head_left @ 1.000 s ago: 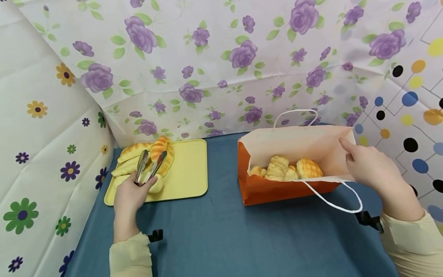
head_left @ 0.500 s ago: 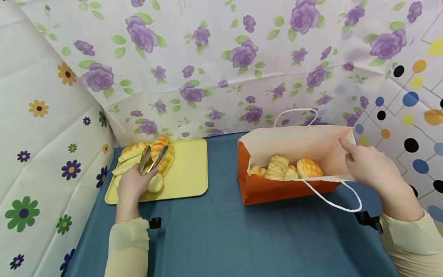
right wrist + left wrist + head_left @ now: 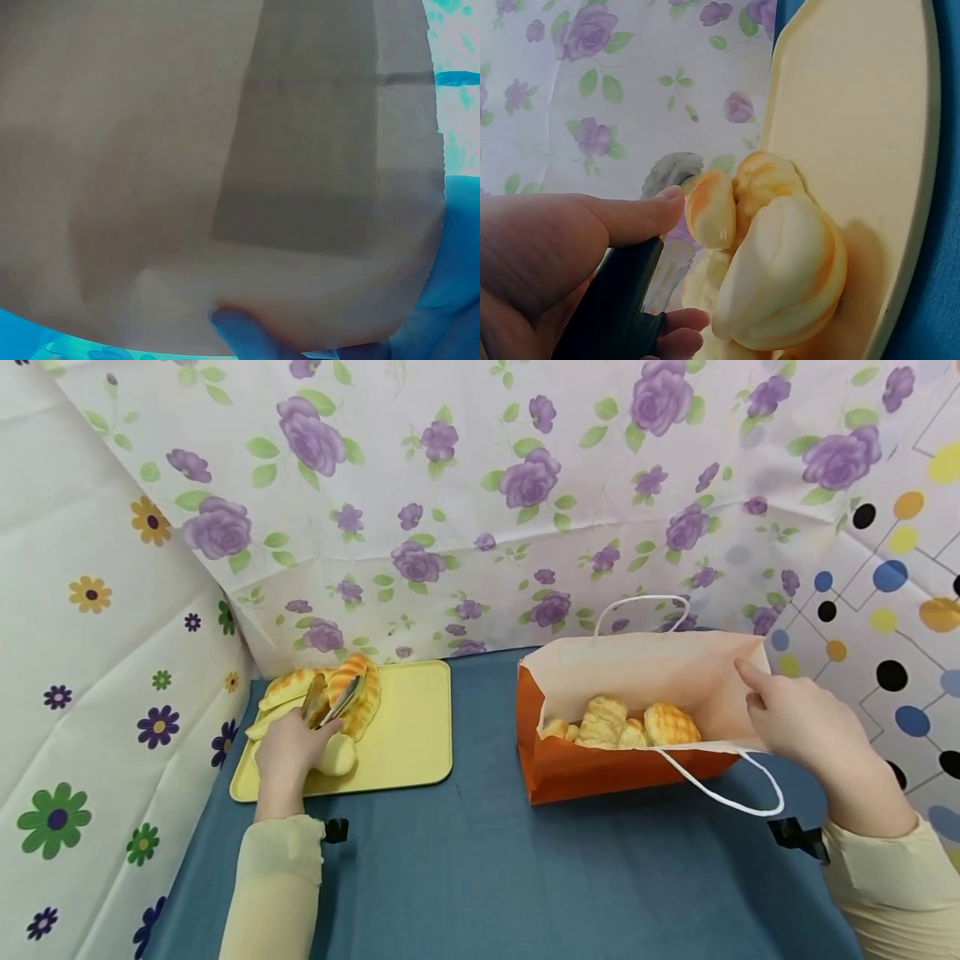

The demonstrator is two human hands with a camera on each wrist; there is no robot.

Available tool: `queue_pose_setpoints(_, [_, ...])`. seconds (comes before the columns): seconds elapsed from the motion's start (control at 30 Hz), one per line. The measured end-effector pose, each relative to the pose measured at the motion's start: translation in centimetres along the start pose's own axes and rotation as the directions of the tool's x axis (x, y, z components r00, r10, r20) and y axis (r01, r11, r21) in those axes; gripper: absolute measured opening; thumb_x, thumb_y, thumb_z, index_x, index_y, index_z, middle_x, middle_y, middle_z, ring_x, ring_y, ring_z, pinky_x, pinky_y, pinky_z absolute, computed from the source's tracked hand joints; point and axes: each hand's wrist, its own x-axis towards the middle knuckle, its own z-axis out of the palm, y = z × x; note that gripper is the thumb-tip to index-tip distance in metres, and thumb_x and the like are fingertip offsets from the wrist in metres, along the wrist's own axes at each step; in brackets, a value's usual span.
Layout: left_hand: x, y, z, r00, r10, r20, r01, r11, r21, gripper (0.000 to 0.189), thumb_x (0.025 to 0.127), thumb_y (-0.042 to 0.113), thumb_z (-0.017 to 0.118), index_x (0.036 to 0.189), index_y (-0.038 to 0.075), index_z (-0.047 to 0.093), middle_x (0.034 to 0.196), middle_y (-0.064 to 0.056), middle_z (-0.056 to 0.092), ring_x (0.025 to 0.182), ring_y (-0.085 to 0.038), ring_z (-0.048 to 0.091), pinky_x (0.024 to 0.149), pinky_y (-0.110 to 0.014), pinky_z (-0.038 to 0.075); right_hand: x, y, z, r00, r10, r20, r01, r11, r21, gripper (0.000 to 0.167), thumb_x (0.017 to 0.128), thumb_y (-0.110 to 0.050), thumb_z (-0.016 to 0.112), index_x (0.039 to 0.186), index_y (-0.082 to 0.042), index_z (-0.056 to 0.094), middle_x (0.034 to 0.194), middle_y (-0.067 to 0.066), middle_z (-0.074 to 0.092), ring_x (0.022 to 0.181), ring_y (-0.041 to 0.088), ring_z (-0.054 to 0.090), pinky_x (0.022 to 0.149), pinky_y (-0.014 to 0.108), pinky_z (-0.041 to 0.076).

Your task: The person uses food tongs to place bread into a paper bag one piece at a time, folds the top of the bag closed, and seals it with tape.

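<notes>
My left hand (image 3: 288,750) grips metal tongs (image 3: 347,697) with dark handles, low over the breads at the left end of a yellow tray (image 3: 414,718). The tongs' two arms stand apart, reaching in among the breads. A striped long bread (image 3: 367,700) lies just past them, and a pale round bun (image 3: 337,755) sits beside my fingers. From the left wrist, a large creamy bun (image 3: 784,277) shows right of the tongs. My right hand (image 3: 806,727) pinches the right edge of an orange paper bag (image 3: 600,778), thumb (image 3: 251,336) on its pale inner side.
Inside the bag lie several breads, among them a round one with a crisscross top (image 3: 671,724). A white cord handle (image 3: 723,806) hangs over the bag's front. Blue cloth (image 3: 480,860) covers the table, and a flowered sheet (image 3: 450,527) stands behind it.
My left hand has slid a little forward over the tray, and the tongs have tilted and sunk lower among the breads. My right hand keeps its place on the bag.
</notes>
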Motion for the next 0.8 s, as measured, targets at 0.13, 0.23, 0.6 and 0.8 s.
queue_pose_setpoints(0.13, [0.3,0.3,0.0,1.0,-0.008,0.024,0.008,1.0,0.017,0.079,0.102,0.063,0.062,0.137,-0.007,0.057,0.118,-0.029,0.065,0.087,-0.038,0.065,0.068,-0.047,0.049,0.0,0.1,0.0,1.0,0.001,0.007,-0.001,1.0,0.001,0.064,0.111,-0.018,0.042,0.169,-0.002,0.021,0.069,0.011,0.046,0.055,0.027,0.044,0.051,0.04,0.04])
queue_pose_setpoints(0.23, [0.5,0.4,0.0,0.999,-0.023,0.037,0.022,1.0,0.018,0.074,0.103,0.061,0.061,0.132,-0.007,0.058,0.111,-0.027,0.064,0.082,-0.036,0.063,0.066,-0.046,0.048,0.0,0.1,0.0,1.0,-0.003,0.006,0.003,1.0,-0.002,0.064,0.111,-0.018,0.044,0.169,-0.002,0.021,0.07,0.011,0.047,0.056,0.028,0.046,0.052,0.04,0.041])
queue_pose_setpoints(0.6, [1.4,0.2,0.5,0.998,-0.035,0.058,0.033,0.999,0.036,0.069,0.106,0.058,0.058,0.129,-0.007,0.059,0.11,-0.028,0.066,0.082,-0.037,0.064,0.065,-0.046,0.048,0.3,0.3,-0.2,1.0,-0.014,0.014,0.014,1.0,-0.021,0.065,0.111,-0.018,0.047,0.168,0.0,0.022,0.074,0.013,0.056,0.062,0.029,0.053,0.053,0.042,0.046])
queue_pose_setpoints(0.8, [1.7,0.0,0.8,0.998,-0.027,0.051,0.025,0.999,0.046,0.079,0.107,0.056,0.056,0.154,-0.006,0.048,0.138,-0.037,0.058,0.104,-0.048,0.066,0.075,-0.054,0.053,0.4,0.4,-0.2,1.0,-0.011,0.008,0.011,1.0,-0.027,0.065,0.111,-0.018,0.048,0.168,-0.001,0.022,0.078,0.016,0.058,0.063,0.029,0.055,0.053,0.042,0.047])
